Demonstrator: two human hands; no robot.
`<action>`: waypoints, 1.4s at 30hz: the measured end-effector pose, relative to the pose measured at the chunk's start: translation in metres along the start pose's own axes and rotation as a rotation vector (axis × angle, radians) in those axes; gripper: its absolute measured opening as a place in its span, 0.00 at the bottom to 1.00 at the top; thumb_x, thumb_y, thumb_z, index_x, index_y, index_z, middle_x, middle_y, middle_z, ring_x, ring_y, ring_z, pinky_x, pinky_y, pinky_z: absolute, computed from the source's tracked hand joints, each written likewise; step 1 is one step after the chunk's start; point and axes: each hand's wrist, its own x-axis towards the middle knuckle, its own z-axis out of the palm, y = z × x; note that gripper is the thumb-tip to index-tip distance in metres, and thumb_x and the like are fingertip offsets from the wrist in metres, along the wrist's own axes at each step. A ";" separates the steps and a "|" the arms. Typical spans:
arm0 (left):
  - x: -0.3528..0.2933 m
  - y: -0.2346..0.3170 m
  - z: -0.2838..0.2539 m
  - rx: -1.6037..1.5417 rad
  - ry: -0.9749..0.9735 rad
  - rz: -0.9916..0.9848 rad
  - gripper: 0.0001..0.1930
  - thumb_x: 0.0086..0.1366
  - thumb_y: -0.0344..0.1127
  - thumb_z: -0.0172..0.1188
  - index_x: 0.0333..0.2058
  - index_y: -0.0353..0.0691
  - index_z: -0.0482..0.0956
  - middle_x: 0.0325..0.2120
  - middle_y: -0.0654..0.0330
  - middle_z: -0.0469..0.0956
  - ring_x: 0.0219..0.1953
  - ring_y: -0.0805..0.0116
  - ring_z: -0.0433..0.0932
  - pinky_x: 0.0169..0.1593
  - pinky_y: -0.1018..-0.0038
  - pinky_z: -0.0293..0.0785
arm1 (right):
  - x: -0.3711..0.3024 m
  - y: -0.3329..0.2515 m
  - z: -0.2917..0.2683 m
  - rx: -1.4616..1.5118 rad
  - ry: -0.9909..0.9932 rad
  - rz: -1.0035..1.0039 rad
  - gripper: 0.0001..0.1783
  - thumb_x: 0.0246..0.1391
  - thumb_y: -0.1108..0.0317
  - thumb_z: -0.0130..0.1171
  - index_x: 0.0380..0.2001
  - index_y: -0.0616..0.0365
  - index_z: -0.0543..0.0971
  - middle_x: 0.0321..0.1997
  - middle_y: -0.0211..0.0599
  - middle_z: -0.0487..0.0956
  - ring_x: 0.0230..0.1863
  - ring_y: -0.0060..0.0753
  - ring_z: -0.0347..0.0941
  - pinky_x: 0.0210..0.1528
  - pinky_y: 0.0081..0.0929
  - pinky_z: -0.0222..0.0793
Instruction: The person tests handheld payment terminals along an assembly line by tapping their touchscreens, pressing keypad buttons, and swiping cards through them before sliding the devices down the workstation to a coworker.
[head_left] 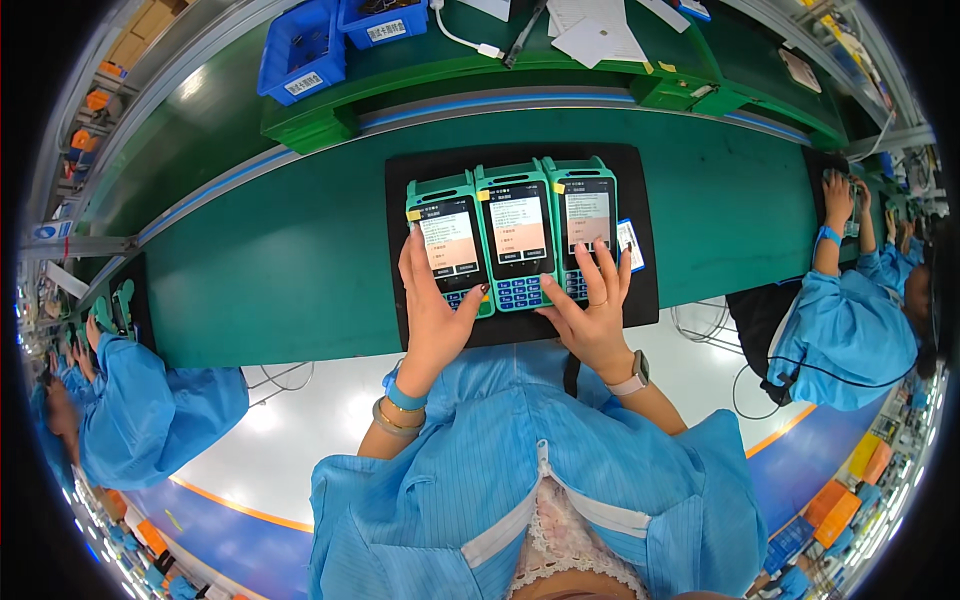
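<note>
Three green handheld card payment terminals with lit screens and blue keypads lie side by side: a left terminal (452,240), a middle terminal (516,225) and a right terminal (586,212). My left hand (432,318) is open over the left terminal's lower part. Its fingers stretch along that terminal's left edge, and its thumb reaches across the keypad. Fingers spread, my right hand (596,325) is open over the lower right terminal, with fingertips at its screen and another finger by the middle keypad. My hands partly cover the outer keypads. A white label card (630,246) shows beside the right terminal.
The terminals rest on a black mat (400,166) on a green workbench (270,240). Blue bins (300,50), a white cable (460,38) and papers (598,32) are on the raised green shelf behind. Co-workers in blue (845,320) sit at both sides.
</note>
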 end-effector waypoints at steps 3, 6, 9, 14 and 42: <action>-0.001 -0.003 0.001 -0.036 0.014 0.047 0.54 0.53 0.26 0.68 0.71 0.34 0.39 0.66 0.40 0.49 0.67 0.42 0.57 0.68 0.59 0.58 | -0.004 0.000 -0.003 0.005 -0.053 0.062 0.35 0.40 0.63 0.75 0.56 0.40 0.77 0.74 0.50 0.56 0.72 0.63 0.52 0.69 0.72 0.39; -0.006 -0.007 -0.003 -0.387 0.024 -0.066 0.52 0.54 0.23 0.63 0.71 0.34 0.38 0.71 0.43 0.45 0.71 0.51 0.52 0.71 0.60 0.51 | -0.013 0.008 -0.013 0.025 0.069 0.128 0.41 0.42 0.61 0.75 0.63 0.41 0.71 0.72 0.54 0.57 0.71 0.64 0.54 0.68 0.72 0.43; -0.013 -0.012 -0.008 -0.304 0.130 0.029 0.45 0.55 0.21 0.59 0.70 0.34 0.47 0.68 0.45 0.52 0.70 0.52 0.55 0.71 0.60 0.53 | -0.024 0.020 -0.023 -0.050 0.090 0.195 0.38 0.45 0.61 0.73 0.59 0.59 0.71 0.62 0.47 0.69 0.65 0.55 0.63 0.69 0.64 0.49; -0.014 -0.013 -0.011 -0.014 0.214 0.193 0.36 0.54 0.23 0.59 0.63 0.33 0.60 0.65 0.44 0.59 0.69 0.44 0.57 0.69 0.54 0.54 | -0.029 0.029 -0.021 -0.059 0.063 0.168 0.32 0.46 0.65 0.72 0.55 0.60 0.74 0.54 0.43 0.75 0.62 0.50 0.68 0.68 0.61 0.53; -0.013 0.002 -0.029 0.496 0.211 0.336 0.14 0.55 0.36 0.66 0.36 0.39 0.72 0.57 0.53 0.75 0.70 0.42 0.57 0.71 0.43 0.36 | 0.052 0.006 -0.022 -0.149 0.057 0.197 0.26 0.50 0.57 0.68 0.52 0.53 0.80 0.72 0.56 0.57 0.72 0.68 0.50 0.69 0.68 0.42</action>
